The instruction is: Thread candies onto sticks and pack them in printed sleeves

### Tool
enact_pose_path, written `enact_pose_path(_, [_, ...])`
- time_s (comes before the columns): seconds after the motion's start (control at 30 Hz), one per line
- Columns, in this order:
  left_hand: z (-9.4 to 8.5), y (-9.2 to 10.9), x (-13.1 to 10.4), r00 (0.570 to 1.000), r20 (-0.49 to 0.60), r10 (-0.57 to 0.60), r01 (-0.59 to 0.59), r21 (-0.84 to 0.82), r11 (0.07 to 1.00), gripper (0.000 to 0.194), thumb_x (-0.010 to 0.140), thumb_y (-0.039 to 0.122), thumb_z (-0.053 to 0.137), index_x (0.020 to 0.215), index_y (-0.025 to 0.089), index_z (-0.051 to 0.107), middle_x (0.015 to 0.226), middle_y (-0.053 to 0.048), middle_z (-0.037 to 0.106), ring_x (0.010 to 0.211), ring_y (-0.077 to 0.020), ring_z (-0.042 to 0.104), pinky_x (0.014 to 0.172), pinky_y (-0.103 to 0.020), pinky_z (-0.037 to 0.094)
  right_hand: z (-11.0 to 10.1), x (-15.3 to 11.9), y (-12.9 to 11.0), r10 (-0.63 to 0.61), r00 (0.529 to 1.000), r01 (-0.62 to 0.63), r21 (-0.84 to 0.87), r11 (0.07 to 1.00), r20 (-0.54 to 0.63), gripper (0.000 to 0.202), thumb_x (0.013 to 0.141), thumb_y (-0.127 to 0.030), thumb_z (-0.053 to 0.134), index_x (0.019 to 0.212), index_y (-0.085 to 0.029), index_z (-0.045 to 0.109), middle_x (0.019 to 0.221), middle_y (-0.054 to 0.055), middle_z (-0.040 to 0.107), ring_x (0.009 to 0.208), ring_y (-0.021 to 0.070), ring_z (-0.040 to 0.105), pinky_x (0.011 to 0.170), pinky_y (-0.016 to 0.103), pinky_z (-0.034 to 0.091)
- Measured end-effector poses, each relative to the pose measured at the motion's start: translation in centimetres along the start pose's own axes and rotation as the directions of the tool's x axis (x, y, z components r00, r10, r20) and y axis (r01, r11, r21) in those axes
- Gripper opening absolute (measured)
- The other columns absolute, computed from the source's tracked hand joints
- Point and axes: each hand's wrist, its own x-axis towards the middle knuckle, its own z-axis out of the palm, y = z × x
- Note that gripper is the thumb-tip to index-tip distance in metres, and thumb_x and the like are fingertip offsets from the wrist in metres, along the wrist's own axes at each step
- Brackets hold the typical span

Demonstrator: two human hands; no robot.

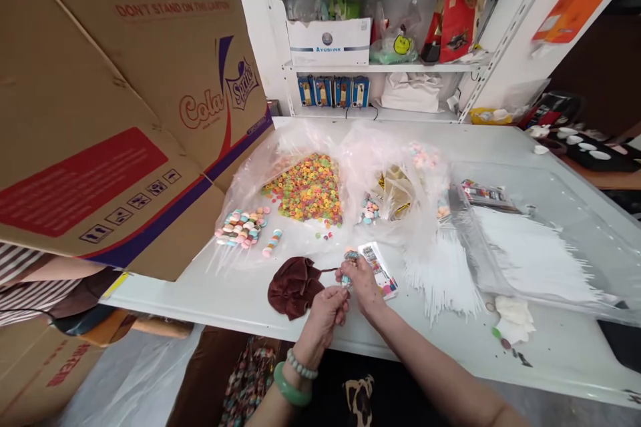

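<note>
Standing to the left of the fingers, a big carton (150,53) overlooks the white table (230,293); loose candy rings (310,193) lie beyond them and white sticks (445,273) to their right. Just beside the fingers, on their left, sits a brown cloth (293,287), with a printed card (378,267) partly behind the right hand (361,283). Its fingers are closed around a small pastel candy piece (351,255); the left hand (325,307) pinches at its lower end. The step looks like close fingertip work; the next move calls for a steady right grip and light left fingertips.
</note>
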Motion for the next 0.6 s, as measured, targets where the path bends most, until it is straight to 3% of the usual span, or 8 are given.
enact_pose_path(0.07, [-0.2, 0.2, 0.5, 0.954, -0.204, 0.219, -0.191, 0.146, 0.971, 0.037, 0.064, 0.051, 0.076, 0.059, 0.019, 0.06, 0.055, 0.001, 0.053, 0.045, -0.01, 0.041, 0.046, -0.025, 0.031, 0.9, 1.2, 0.5, -0.015, 0.997, 0.018, 0.032, 0.999, -0.076, 0.027, 0.071, -0.041, 0.063, 0.082, -0.022, 0.049, 0.063, -0.002, 0.061, 0.057, 0.0144, 0.056, 0.055, 0.026, 0.044])
enact_pose_path(0.13, [-1.1, 0.6, 0.9, 0.862, -0.299, 0.41, -0.33, 0.283, 0.901, 0.028, 0.067, 0.047, 0.075, 0.066, 0.02, 0.066, 0.063, -0.002, 0.057, 0.06, -0.0147, 0.051, 0.055, -0.025, 0.038, 1.0, 2.5, 0.1, -0.006, 0.999, 0.007, -0.014, 1.0, 0.043, 0.027, 0.073, -0.042, 0.063, 0.086, -0.022, 0.052, 0.063, -0.002, 0.062, 0.057, 0.0143, 0.057, 0.057, 0.027, 0.046])
enact_pose_path(0.2, [-2.5, 0.9, 1.4, 0.816, -0.355, 0.456, -0.359, 0.306, 0.882, 0.027, 0.07, 0.047, 0.073, 0.071, 0.021, 0.068, 0.065, -0.002, 0.057, 0.064, -0.0157, 0.052, 0.058, -0.025, 0.039, -0.1, 4.3, -1.8, -0.023, 0.982, 0.051, -0.147, 0.988, 0.187, 0.026, 0.074, -0.042, 0.063, 0.088, -0.021, 0.057, 0.066, -0.001, 0.063, 0.059, 0.0146, 0.058, 0.059, 0.027, 0.046])
enact_pose_path(0.23, [-3.2, 1.1, 1.6, 0.816, -0.384, 0.433, -0.341, 0.285, 0.896, 0.028, 0.07, 0.049, 0.073, 0.069, 0.021, 0.066, 0.062, 0.0, 0.055, 0.061, -0.0148, 0.05, 0.055, -0.025, 0.038, -1.3, 5.5, -3.2, -0.059, 0.977, 0.106, -0.224, 0.969, 0.205, 0.025, 0.076, -0.043, 0.061, 0.089, -0.021, 0.06, 0.07, 0.0, 0.065, 0.062, 0.0153, 0.059, 0.06, 0.027, 0.047])
enact_pose_path(0.33, [-5.0, 1.5, 2.5, 0.84, -0.457, 0.294, -0.256, 0.145, 0.956, 0.038, 0.065, 0.053, 0.074, 0.063, 0.02, 0.057, 0.053, 0.004, 0.045, 0.05, -0.0102, 0.04, 0.047, -0.022, 0.031, -6.4, 10.2, -8.4, -0.365, 0.927, 0.264, -0.544, 0.797, -0.086, 0.02, 0.079, -0.037, 0.055, 0.087, -0.022, 0.065, 0.081, 0.003, 0.068, 0.073, 0.0184, 0.061, 0.067, 0.029, 0.047])
enact_pose_path(0.43, [-5.7, 1.6, 3.0, 0.875, -0.463, 0.141, -0.166, -0.013, 0.986, 0.043, 0.059, 0.053, 0.077, 0.061, 0.018, 0.052, 0.053, 0.006, 0.041, 0.047, -0.0067, 0.034, 0.043, -0.019, 0.024, -12.2, 15.1, -12.9, -0.516, 0.812, 0.022, -0.869, 0.494, -0.272, 0.024, 0.08, -0.021, 0.049, 0.093, -0.018, 0.068, 0.093, 0.01, 0.071, 0.091, 0.0237, 0.062, 0.079, 0.033, 0.044])
enact_pose_path(0.5, [-5.6, 1.6, 3.0, 0.891, -0.449, 0.067, -0.112, -0.072, 0.991, 0.042, 0.057, 0.051, 0.078, 0.062, 0.018, 0.053, 0.053, 0.006, 0.041, 0.046, -0.0054, 0.032, 0.043, -0.017, 0.022, -14.9, 17.2, -14.4, -0.521, 0.787, -0.167, -0.927, 0.336, -0.33, 0.035, 0.081, -0.015, 0.046, 0.11, -0.013, 0.065, 0.096, 0.014, 0.07, 0.09, 0.025, 0.062, 0.078, 0.034, 0.043])
enact_pose_path(0.6, [-5.2, 1.6, 2.9, 0.915, -0.403, 0.031, -0.067, -0.077, 0.995, 0.041, 0.058, 0.051, 0.077, 0.064, 0.018, 0.055, 0.053, 0.006, 0.044, 0.044, -0.0053, 0.033, 0.042, -0.018, 0.021, -16.4, 18.7, -14.4, -0.506, 0.819, -0.165, -0.956, 0.243, -0.27, 0.033, 0.079, -0.012, 0.047, 0.107, -0.011, 0.065, 0.103, 0.018, 0.068, 0.092, 0.0256, 0.061, 0.078, 0.034, 0.041])
